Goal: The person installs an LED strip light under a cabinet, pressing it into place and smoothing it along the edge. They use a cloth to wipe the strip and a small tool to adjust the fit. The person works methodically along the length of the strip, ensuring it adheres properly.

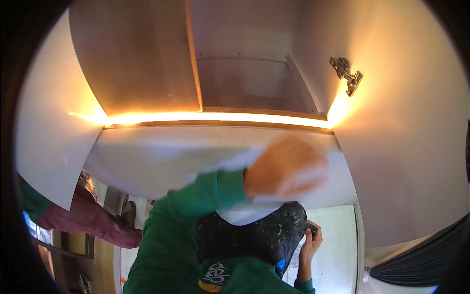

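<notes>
On our right stands a broad, smooth white side panel [406, 147]. Ahead are a long, pale flat board [152, 152] and a dark brown wooden panel [137, 59], then our white-flecked black trousers [274, 232] and a glowing yellow-white light strip [220, 117] above the board. Our left hand [286, 166] is blurred before the board; we cannot tell its grip. Our right hand [309, 247], beside the trousers, closes thumb and fingers on a small dark object [311, 228].
</notes>
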Motion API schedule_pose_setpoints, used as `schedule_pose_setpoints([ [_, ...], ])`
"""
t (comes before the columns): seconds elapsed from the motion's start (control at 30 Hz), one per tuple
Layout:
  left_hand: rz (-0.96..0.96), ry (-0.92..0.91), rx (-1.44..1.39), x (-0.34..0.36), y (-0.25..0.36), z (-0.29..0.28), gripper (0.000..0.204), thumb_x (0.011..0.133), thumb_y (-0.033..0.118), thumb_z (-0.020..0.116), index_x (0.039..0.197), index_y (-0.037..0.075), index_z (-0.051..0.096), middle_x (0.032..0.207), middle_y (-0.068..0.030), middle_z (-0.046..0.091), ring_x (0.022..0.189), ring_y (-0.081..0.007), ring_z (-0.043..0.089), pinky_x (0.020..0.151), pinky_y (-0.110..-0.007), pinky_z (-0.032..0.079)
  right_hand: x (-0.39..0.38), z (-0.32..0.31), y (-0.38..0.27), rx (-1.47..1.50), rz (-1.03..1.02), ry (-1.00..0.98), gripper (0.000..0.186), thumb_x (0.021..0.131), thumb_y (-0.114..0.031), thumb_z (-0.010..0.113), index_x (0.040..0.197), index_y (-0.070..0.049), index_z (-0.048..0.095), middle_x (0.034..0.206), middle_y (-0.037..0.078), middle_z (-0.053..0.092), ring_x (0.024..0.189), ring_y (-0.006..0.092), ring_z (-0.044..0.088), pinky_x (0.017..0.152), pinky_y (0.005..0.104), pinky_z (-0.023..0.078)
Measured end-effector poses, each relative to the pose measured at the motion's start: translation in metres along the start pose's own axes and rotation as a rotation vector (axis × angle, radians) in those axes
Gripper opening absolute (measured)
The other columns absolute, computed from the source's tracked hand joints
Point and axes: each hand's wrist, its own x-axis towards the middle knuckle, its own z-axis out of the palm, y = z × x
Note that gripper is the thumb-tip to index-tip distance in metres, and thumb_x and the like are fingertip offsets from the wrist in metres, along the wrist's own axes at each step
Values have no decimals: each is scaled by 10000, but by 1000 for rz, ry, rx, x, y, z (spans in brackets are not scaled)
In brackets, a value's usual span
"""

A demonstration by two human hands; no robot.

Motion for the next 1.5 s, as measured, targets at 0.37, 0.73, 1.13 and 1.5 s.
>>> schedule_pose_setpoints([
  [0.37, -795, -415, 18, -286, 121, -53, 252, 986, 275, 724, 1099, 50, 706, 1231, -117, 699, 1150, -339, 638, 1004, -453, 466, -26, 131, -48, -320, 133, -971, 304, 958, -149, 778, 1232, -37, 712, 1107, 85, 743, 954, 184, 706, 873, 326, 560],
  [0.73, -1170, -71, 300, -472, 142, -62, 142, 1036, 143, 583, 979, 29, 645, 1320, -155, 671, 1322, -383, 576, 1114, -475, 412, -125, 235, -156, 381, 483, -2497, 473, 1061, -409, 641, 1287, 7, 637, 1186, 99, 650, 1119, 209, 584, 961, 357, 485],
  [1.13, -1142, -22, 304, -480, 143, -60, 135, 1029, 125, 581, 965, 23, 642, 1305, -137, 690, 1297, -371, 606, 1090, -474, 431, -85, 243, -185, 342, -96, -2314, 603, 956, -483, 770, 1219, 39, 620, 1069, 166, 671, 1006, 265, 665, 869, 404, 544],
  [1.5, -1173, 44, 279, -483, 143, -62, 142, 1020, 114, 578, 1052, 20, 680, 1283, -146, 713, 1269, -358, 633, 1078, -460, 449, 161, 217, -258, -1262, -564, -486, 936, 982, -653, 605, 1557, 67, 441, 1648, 275, 395, 1574, 402, 312, 1284, 481, 253],
])
